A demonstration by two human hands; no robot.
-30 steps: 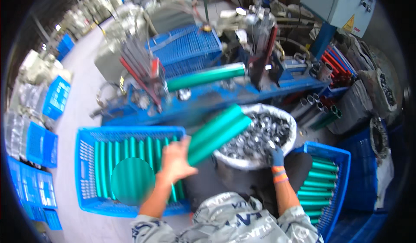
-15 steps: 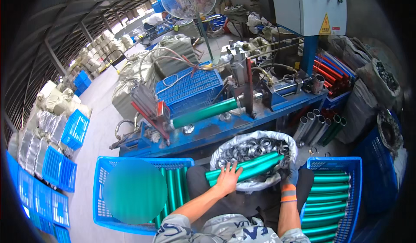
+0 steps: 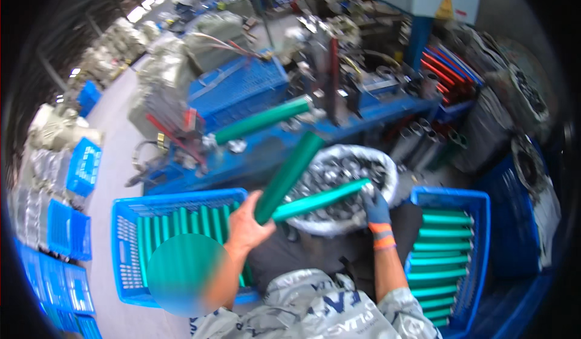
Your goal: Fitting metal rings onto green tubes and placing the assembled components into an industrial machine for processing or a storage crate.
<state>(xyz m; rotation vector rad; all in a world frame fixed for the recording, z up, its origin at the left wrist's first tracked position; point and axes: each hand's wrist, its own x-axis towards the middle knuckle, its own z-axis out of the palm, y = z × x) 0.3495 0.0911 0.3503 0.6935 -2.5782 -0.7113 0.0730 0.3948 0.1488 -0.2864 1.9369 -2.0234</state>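
workshop floor, blue crates of green tubes, metal-parts basin

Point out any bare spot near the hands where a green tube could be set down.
Little is bare. The dark patch between the left blue crate and the right blue crate, below the lined bin of metal parts, is free. Both crates hold green tubes; the blue machine bench is cluttered. The grey floor left of the bench is open.
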